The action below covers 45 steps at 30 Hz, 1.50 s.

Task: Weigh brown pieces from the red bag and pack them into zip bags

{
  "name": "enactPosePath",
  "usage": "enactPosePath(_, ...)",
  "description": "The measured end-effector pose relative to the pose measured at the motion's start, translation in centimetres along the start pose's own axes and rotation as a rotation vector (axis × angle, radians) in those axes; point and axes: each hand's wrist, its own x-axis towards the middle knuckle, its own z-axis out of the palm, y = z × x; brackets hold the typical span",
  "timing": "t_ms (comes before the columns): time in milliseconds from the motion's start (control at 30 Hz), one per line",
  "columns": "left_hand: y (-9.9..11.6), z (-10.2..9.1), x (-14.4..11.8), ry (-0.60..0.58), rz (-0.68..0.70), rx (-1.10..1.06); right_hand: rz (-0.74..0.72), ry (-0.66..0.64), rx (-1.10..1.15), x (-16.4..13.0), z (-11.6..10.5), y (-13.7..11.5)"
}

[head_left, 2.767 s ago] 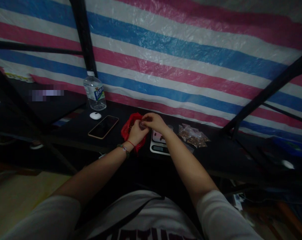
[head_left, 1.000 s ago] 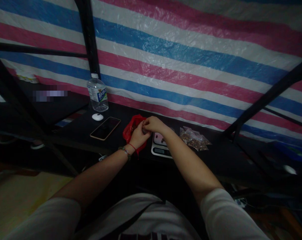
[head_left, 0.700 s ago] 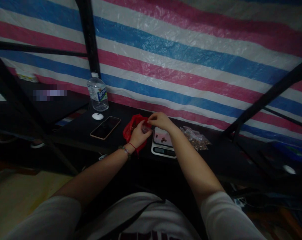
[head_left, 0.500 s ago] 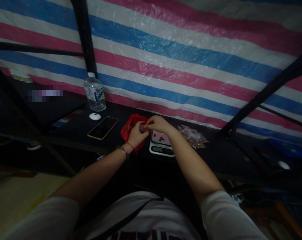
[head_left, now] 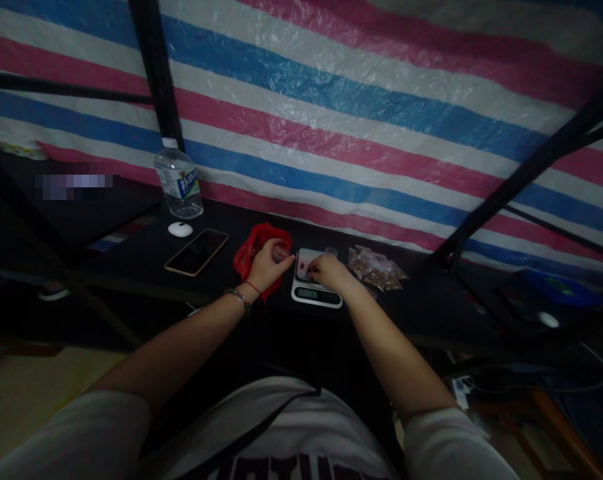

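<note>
My left hand (head_left: 265, 267) is curled around a small clear plastic cup (head_left: 280, 253), held over the right side of an open red plastic bag (head_left: 246, 253). Brown bits show inside the bag. My right hand (head_left: 328, 272) reaches over the pan of a white kitchen scale (head_left: 301, 293), its fingertips pinched together at small reddish-brown pieces (head_left: 312, 269). One more such piece lies on the pan beside them. The scale's display is lit but too small to read. Just behind my right hand stands another small clear cup (head_left: 331, 252), partly hidden.
Clear bags of brown bits (head_left: 378, 268) lie right of the scale. Leftward are a phone (head_left: 197, 252), a white mouse-shaped object (head_left: 180, 229) and a clear bottle (head_left: 179, 183). Black metal posts (head_left: 156, 80) and a striped plastic sheet (head_left: 331, 120) stand behind the black table.
My right hand has left the clear cup in my left hand and moved down onto the scale's pan. The left hand stays by the red bag. The view has shifted slightly.
</note>
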Motion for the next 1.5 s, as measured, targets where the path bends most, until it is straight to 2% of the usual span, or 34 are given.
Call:
enactPosePath(267, 0.2, -0.1, 0.0, -0.024, -0.008, -0.005, -0.018, 0.010, -0.015, 0.6, 0.2, 1.0)
enactPosePath(667, -0.1, 0.0, 0.0, -0.029, 0.017, 0.000, -0.053, -0.008, -0.127, 1.6, -0.2, 1.1)
enactPosePath(867, -0.1, 0.0, -0.1, -0.053, -0.001, -0.016, 0.012, -0.083, -0.139, 2.8, -0.5, 1.1)
enactPosePath(1133, -0.2, 0.0, -0.1, -0.068, 0.008, -0.003, 0.034, -0.080, -0.171, 3.3, -0.6, 1.0)
enactPosePath(1233, -0.5, 0.1, -0.1, -0.079, 0.033, 0.000, 0.001, -0.014, -0.085, 3.2, -1.2, 1.0)
enactPosePath(1400, -0.6, 0.2, -0.2, -0.090, 0.067, 0.020, -0.202, 0.207, 0.264, 3.2, -2.4, -0.7)
enactPosePath(1500, -0.3, 0.1, -0.2, -0.109, 0.072, 0.012, -0.288, 0.228, 0.431, 3.6, -2.5, -2.3)
